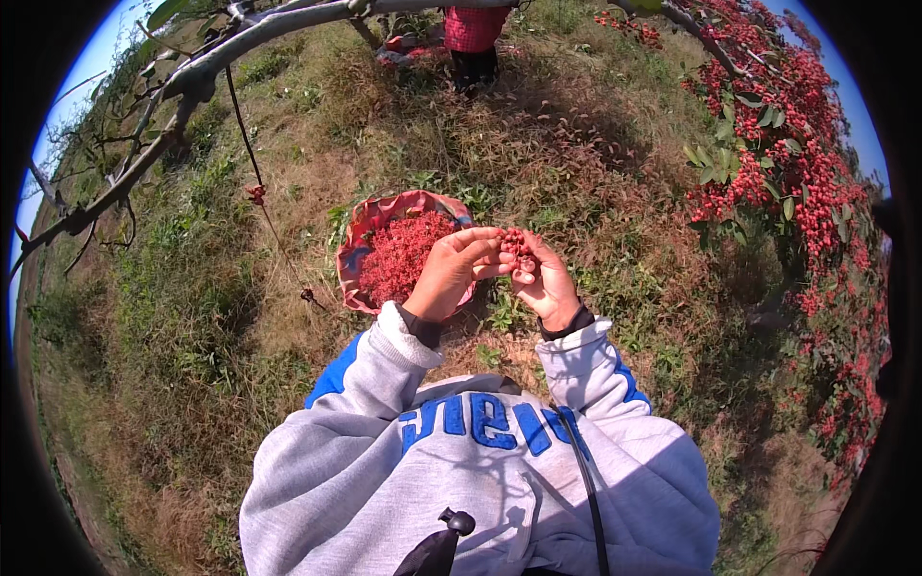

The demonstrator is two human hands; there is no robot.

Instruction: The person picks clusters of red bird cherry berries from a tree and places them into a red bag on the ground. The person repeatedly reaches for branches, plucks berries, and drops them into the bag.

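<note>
A small cluster of red berries point(516, 247) is held between my two hands, in front of my chest. My left hand point(454, 270) pinches its left side with the fingertips, while my right hand point(549, 282) has its fingers closed around the right side. Just left of the cluster, a round container with a red, patterned lining point(351, 270) stands on the ground, partly hidden by my left hand and wrist. Many loose-looking red berries point(403, 253) are heaped in it.
Branches heavy with red berries point(821, 165) hang at the right. A bare grey branch point(209, 63) crosses the upper left, with a thin cord or stem point(245, 137) below. Another person point(475, 43) stands at the top centre, beside bundles on the grass. Grass and weeds cover the ground.
</note>
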